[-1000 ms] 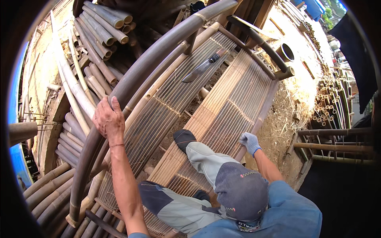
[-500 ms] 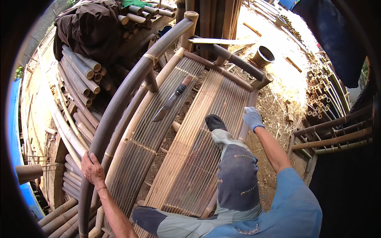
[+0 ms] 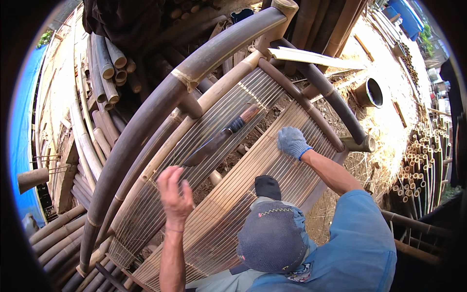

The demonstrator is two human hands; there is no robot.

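Left hand (image 3: 174, 194) palm hidden, above knife (image 3: 221, 136)

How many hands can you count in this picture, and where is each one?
2. The bare left hand is raised over the slatted bamboo frame, below the knife. The gloved right hand rests on the thin bamboo strips further right.

Left hand (image 3: 174, 197): motion-blurred, fingers indistinct. Knife (image 3: 221, 136): blade tip hidden behind that hand. Slatted frame (image 3: 253, 160): near end cut off by lower edge.
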